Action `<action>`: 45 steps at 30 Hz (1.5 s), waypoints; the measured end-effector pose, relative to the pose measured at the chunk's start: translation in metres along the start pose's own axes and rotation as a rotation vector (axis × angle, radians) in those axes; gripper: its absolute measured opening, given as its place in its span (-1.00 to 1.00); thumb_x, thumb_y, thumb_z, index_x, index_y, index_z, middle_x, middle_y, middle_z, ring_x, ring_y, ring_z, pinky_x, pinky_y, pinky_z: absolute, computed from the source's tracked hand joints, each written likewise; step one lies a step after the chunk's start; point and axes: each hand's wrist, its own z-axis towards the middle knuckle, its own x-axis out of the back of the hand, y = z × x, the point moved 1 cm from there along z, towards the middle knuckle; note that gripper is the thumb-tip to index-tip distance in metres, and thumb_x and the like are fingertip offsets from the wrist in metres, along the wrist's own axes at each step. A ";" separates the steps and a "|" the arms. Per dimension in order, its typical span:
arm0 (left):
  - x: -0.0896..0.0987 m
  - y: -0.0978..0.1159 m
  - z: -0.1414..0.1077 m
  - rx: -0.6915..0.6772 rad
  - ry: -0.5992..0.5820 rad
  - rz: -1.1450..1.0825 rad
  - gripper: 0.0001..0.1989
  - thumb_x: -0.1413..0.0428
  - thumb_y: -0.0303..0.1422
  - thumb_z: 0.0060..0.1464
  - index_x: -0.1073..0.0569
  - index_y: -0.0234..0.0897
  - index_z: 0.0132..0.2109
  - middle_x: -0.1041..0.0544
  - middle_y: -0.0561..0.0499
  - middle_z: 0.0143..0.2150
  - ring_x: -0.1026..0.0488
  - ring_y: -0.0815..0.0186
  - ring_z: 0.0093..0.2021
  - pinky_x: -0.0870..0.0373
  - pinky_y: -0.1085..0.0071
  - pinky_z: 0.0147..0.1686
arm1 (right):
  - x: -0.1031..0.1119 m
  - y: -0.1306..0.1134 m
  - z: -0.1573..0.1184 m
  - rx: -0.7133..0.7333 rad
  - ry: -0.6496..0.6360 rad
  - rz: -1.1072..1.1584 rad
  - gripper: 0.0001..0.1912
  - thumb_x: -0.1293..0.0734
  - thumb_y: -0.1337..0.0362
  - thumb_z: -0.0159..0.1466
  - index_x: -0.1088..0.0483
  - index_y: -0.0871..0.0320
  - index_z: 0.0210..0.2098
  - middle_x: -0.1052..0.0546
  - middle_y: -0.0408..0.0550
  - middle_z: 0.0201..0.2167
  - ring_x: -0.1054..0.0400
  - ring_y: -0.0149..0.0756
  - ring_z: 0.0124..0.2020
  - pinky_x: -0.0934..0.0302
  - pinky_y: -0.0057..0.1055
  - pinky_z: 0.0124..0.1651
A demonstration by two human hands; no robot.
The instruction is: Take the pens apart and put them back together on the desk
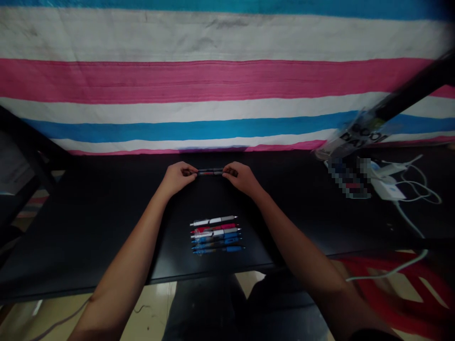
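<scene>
My left hand pinches the left end of what look like two dark pens lying side by side near the back of the black table. At their right end, the fingers of my right hand are closed on them too. Fingertips hide both ends of the pens. Closer to me, a row of several pens lies roughly parallel: a white pen at the back, then a red pen, another white pen, and blue pens at the front.
A striped sheet hangs behind the table. To the right are a clear printed bag, a blurred-out item, and a white power strip with its cable trailing over the front edge. A red stool stands below on the right.
</scene>
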 end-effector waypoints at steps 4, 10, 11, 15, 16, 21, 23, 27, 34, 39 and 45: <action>-0.001 -0.002 0.001 -0.034 -0.015 0.061 -0.83 -0.27 -0.40 -0.02 -0.65 -0.29 -0.22 -0.61 -0.04 -0.31 -0.51 0.28 -0.33 -0.45 0.36 -0.27 | 0.000 0.002 0.000 0.045 0.012 -0.066 -0.94 -0.42 0.40 0.23 -0.54 0.14 -0.30 -0.49 -0.01 -0.26 -0.39 -0.22 -0.24 -0.29 -0.28 -0.14; -0.001 -0.003 0.001 -0.039 -0.034 0.078 -0.88 -0.31 -0.41 -0.02 -0.63 -0.27 -0.26 -0.61 -0.01 -0.34 -0.50 0.29 -0.34 -0.42 0.37 -0.29 | -0.001 0.004 0.000 0.057 0.002 -0.116 -0.93 -0.43 0.41 0.22 -0.55 0.13 -0.32 -0.48 -0.02 -0.29 -0.38 -0.19 -0.21 -0.28 -0.25 -0.11; -0.001 -0.003 0.001 -0.045 -0.036 0.078 -0.88 -0.30 -0.41 -0.02 -0.63 -0.27 -0.26 -0.60 -0.01 -0.34 -0.50 0.29 -0.34 -0.42 0.37 -0.29 | -0.001 0.003 0.000 0.056 0.000 -0.121 -0.93 -0.43 0.41 0.22 -0.55 0.13 -0.33 -0.49 -0.02 -0.30 -0.38 -0.19 -0.22 -0.28 -0.25 -0.12; 0.000 -0.004 0.001 -0.055 -0.053 0.087 -0.88 -0.28 -0.43 0.00 -0.62 -0.28 -0.24 -0.58 0.00 -0.34 -0.49 0.29 -0.33 -0.43 0.35 -0.27 | 0.000 0.002 0.000 0.056 -0.016 -0.123 -0.94 -0.44 0.41 0.22 -0.54 0.14 -0.33 -0.48 -0.03 -0.31 -0.38 -0.20 -0.22 -0.28 -0.26 -0.12; 0.000 -0.004 0.001 -0.055 -0.056 0.092 -0.87 -0.28 -0.43 0.00 -0.62 -0.28 -0.23 -0.57 0.00 -0.33 -0.49 0.29 -0.33 -0.43 0.35 -0.26 | 0.000 0.001 0.000 0.056 -0.020 -0.125 -0.94 -0.44 0.41 0.22 -0.54 0.14 -0.33 -0.48 -0.03 -0.31 -0.39 -0.20 -0.22 -0.28 -0.26 -0.12; -0.002 -0.004 0.000 -0.124 0.026 0.187 -0.74 -0.32 -0.38 -0.01 -0.61 -0.23 -0.11 -0.54 -0.05 -0.14 -0.50 0.21 -0.16 -0.46 0.26 -0.10 | 0.000 -0.001 -0.001 0.062 -0.033 -0.117 -0.91 -0.43 0.44 0.20 -0.50 0.14 -0.31 -0.47 -0.04 -0.31 -0.38 -0.20 -0.23 -0.27 -0.27 -0.13; -0.005 -0.003 -0.001 -0.172 0.043 0.227 -0.66 -0.32 -0.37 0.00 -0.59 -0.22 -0.02 -0.52 -0.09 0.01 -0.48 0.14 0.00 -0.42 0.18 0.07 | -0.001 -0.001 -0.001 0.065 -0.040 -0.126 -0.90 -0.43 0.44 0.19 -0.49 0.14 -0.32 -0.47 -0.05 -0.33 -0.37 -0.20 -0.23 -0.26 -0.28 -0.13; -0.010 -0.002 -0.001 -0.218 -0.018 0.276 -0.65 -0.28 -0.38 0.05 -0.57 -0.23 0.03 -0.55 -0.11 0.08 -0.45 0.06 0.11 -0.33 0.08 0.18 | -0.003 -0.001 -0.002 0.068 -0.049 -0.153 -0.91 -0.44 0.44 0.19 -0.49 0.14 -0.35 -0.45 -0.06 -0.34 -0.36 -0.21 -0.23 -0.24 -0.29 -0.14; -0.011 -0.001 0.000 -0.220 -0.044 0.280 -0.72 -0.28 -0.39 0.05 -0.59 -0.25 -0.05 -0.61 -0.08 -0.04 -0.49 0.09 0.00 -0.34 0.12 0.10 | -0.003 -0.001 -0.002 0.069 -0.044 -0.164 -0.91 -0.41 0.44 0.19 -0.47 0.14 -0.34 -0.44 -0.07 -0.35 -0.34 -0.21 -0.24 -0.23 -0.30 -0.14; -0.010 0.003 -0.001 -0.208 -0.016 0.282 -0.70 -0.29 -0.37 0.05 -0.58 -0.24 -0.03 -0.58 -0.09 -0.02 -0.46 0.09 0.02 -0.35 0.12 0.10 | -0.001 -0.004 -0.002 0.078 -0.022 -0.131 -0.94 -0.39 0.40 0.20 -0.46 0.14 -0.31 -0.45 -0.04 -0.33 -0.35 -0.19 -0.24 -0.24 -0.28 -0.15; -0.020 0.037 -0.017 -0.328 -0.047 0.202 -0.85 -0.23 -0.30 0.17 -0.61 -0.21 -0.13 -0.58 -0.05 -0.16 -0.47 0.14 -0.07 -0.40 0.19 -0.01 | 0.000 -0.010 -0.002 0.108 0.072 -0.124 -0.94 -0.33 0.37 0.27 -0.44 0.13 -0.27 -0.45 -0.03 -0.34 -0.35 -0.19 -0.25 -0.25 -0.26 -0.14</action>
